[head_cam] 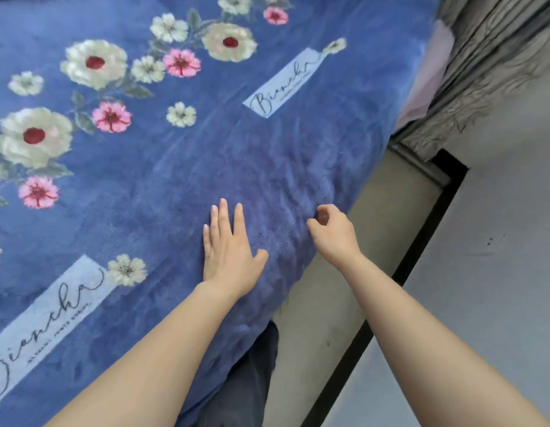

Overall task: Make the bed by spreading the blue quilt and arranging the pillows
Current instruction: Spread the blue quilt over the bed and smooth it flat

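Two bare forearms (163,349) reach in from the bottom edge. The left hand (229,254) lies flat on the blue plush quilt with cream and pink printed flowers (181,167), fingers straight and slightly fanned, palm pressing the pile. The right hand (333,234) sits just beside the quilt's hanging edge with fingers and thumb curled; I cannot tell whether it pinches the fabric or hangs just above it

The likely trouble is at that edge. If the right hand tugs outward while the left palm pins the cloth, the nap may bunch into a ridge between the hands. A strong pull could also drag the quilt off-centre, so it droops toward the grey floor (498,241)

The quilt covers the bed across nearly the whole view and lies mostly smooth, with faint creases and brushed streaks near the hands. A pale rectangular script label (283,84) is printed on it. At the far corner a pink cloth (434,69) shows beside the quilt, next to grey crinkled fabric (498,57); no pillow is clearly in view
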